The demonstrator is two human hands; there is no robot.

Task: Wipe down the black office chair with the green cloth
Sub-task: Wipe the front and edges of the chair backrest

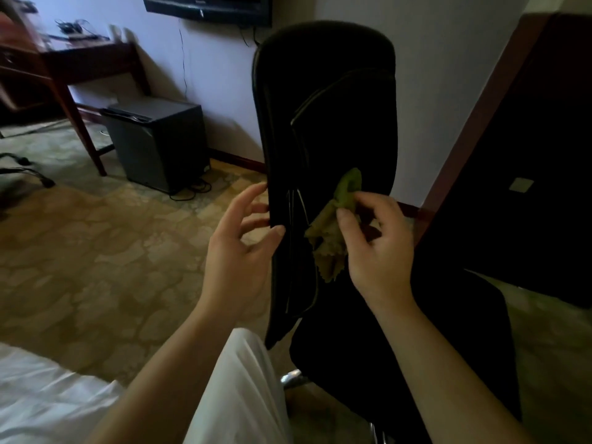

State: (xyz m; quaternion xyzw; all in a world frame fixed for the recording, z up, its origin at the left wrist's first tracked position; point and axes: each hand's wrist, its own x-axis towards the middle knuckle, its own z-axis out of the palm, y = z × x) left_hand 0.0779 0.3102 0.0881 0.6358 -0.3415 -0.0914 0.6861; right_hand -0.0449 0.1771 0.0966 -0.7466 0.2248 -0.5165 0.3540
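Note:
The black office chair (330,100) stands right in front of me, its tall backrest turned edge-on and its seat low at the right. My right hand (378,251) pinches the bunched green cloth (333,225) and holds it against the lower backrest. My left hand (240,248) is at the backrest's left edge, thumb on the near face and fingertips reaching behind the rim. The chair's chrome base (293,378) peeks out below the seat.
A dark wooden desk (83,64) stands at the back left, with a small grey cabinet (157,142) and cables beside it. A wall TV (208,6) hangs above. Dark wooden furniture (528,155) rises at the right. White bedding (48,402) lies bottom left on patterned carpet.

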